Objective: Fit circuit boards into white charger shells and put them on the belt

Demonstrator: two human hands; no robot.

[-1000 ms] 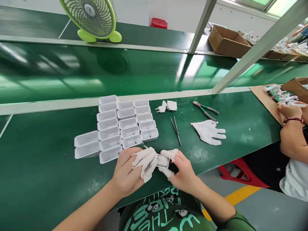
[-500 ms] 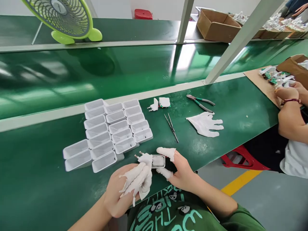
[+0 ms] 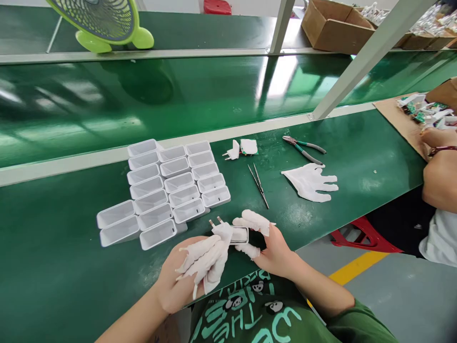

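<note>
My left hand (image 3: pixel 194 274), its fingers in white cloth finger covers, is closed round a white plug piece with two metal pins (image 3: pixel 218 225). My right hand (image 3: pixel 269 245), also with covered fingertips, grips a small white plastic case (image 3: pixel 243 236) from its right end. The plug piece meets the left end of the case; what lies inside is mostly hidden. To the left stand rows of open white plastic cases (image 3: pixel 148 202). Beyond my hands lie tweezers (image 3: pixel 259 186) and a plug piece (image 3: pixel 233 150) wired to a circuit board with a white pad (image 3: pixel 249 146).
Diagonal pliers (image 3: pixel 303 148) and a white glove (image 3: pixel 311 182) lie to the right on the green bench (image 3: pixel 53 267). A slanted metal post (image 3: pixel 357 71) rises behind them. At far right a co-worker's arm (image 3: pixel 442 176) rests near circuit boards (image 3: pixel 423 108). A green fan (image 3: pixel 107 21) stands at the back.
The camera view has shifted slightly. My right index finger has moved over the top edge of the case, and both hands still hold the pieces together.
</note>
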